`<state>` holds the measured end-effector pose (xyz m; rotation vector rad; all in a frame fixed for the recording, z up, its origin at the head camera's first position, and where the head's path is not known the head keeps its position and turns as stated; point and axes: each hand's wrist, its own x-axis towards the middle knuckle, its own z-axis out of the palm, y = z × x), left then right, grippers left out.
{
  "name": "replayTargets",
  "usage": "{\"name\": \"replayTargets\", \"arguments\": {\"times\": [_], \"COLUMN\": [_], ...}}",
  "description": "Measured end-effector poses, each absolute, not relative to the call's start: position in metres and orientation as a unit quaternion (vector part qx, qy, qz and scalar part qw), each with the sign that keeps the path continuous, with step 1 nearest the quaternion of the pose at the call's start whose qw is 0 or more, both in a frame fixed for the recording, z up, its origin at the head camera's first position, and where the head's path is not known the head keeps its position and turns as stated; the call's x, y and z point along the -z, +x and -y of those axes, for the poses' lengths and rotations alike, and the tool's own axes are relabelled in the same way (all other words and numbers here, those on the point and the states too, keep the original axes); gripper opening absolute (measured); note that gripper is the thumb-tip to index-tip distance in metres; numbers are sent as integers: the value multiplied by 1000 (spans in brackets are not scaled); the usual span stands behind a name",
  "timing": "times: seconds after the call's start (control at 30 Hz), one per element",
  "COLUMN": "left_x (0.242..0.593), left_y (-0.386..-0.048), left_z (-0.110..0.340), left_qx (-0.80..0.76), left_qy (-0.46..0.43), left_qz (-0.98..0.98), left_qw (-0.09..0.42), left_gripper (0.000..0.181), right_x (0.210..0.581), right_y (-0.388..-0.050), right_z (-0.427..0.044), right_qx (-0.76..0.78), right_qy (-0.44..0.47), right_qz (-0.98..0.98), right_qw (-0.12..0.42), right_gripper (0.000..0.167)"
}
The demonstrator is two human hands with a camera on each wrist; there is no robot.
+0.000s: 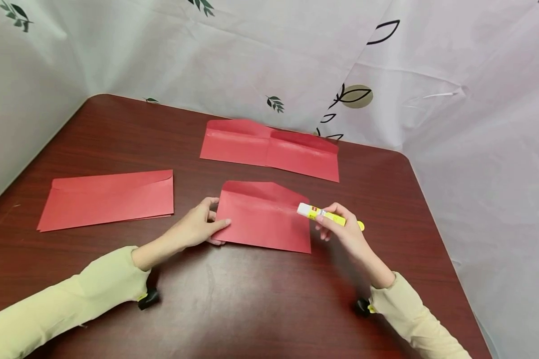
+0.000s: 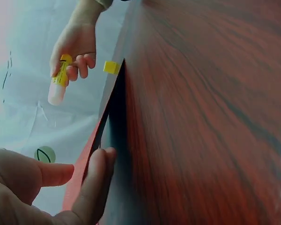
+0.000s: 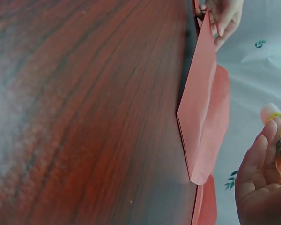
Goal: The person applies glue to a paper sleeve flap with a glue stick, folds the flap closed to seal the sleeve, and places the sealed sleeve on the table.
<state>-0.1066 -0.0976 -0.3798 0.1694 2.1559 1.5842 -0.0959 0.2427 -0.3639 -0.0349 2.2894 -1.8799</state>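
Two pale sleeves [image 1: 94,279] lie closest to me on the head feed, each with one black wrist device [image 1: 149,299] by the cuff, two in all. Just past the cuffs come the person's two bare hands. From my remote seat I see the left hand [image 1: 197,224] pinching one red envelope [image 1: 265,224] by its left edge, thumb above and fingers beneath; I read that grip as steadying the paper while most of its face is left free.

That envelope sits between the hands over the middle of the table [image 1: 233,319], its flap unfolded away from the person, probably so the fold can be reached. The right hand [image 1: 348,232] has its fingers curled round one yellow glue stick [image 1: 334,218], white end aimed at the envelope's right side, as I would angle it for spreading; my wrist views show that end apart from the paper. One small yellow block [image 2: 112,67], perhaps its cap, shows near the right hand.

Farther left lies a stack of red envelopes [image 1: 112,202], flap folded down on top; I count at least two edges. Farthest back on the table, two flap-up envelopes [image 1: 238,144] sit side by side, seemingly set out apart from the stack. Behind hangs one leaf-printed sheet [image 1: 233,55] or more; I cannot tell.
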Motion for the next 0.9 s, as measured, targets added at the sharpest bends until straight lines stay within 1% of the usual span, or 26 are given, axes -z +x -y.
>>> {"name": "replayTargets", "arguments": {"times": [0.07, 0.17, 0.33, 0.43, 0.53, 0.63, 0.77, 0.9], "left_x": [378, 375, 370, 372, 377, 383, 389, 391], "left_y": [-106, -106, -102, -99, -96, -93, -90, -89], "left_z": [99, 102, 104, 102, 99, 96, 93, 93], "left_qx": [-513, -419, -313, -246, -184, -142, -112, -92], "left_qy": [78, 110, 178, 256, 358, 438, 484, 494], "left_qz": [-831, -890, -932, -935, -916, -887, -863, -858], "left_qw": [199, 141, 44, 9, 11, 39, 87, 110], "left_gripper": [63, 56, 41, 43, 51, 58, 61, 64], "right_x": [364, 365, 366, 365, 363, 361, 359, 356], "right_y": [-96, -97, -99, -100, -101, -104, -110, -117], "right_z": [-242, -243, -243, -244, -244, -244, -243, -246], "right_qx": [633, 633, 631, 627, 620, 612, 579, 512], "right_qy": [-14, -17, -15, -10, -5, 6, 23, 13], "right_qz": [-769, -769, -771, -775, -780, -787, -811, -857], "right_qw": [89, 89, 86, 85, 84, 81, 75, 61], "right_gripper": [9, 9, 10, 11, 11, 12, 17, 27]}}
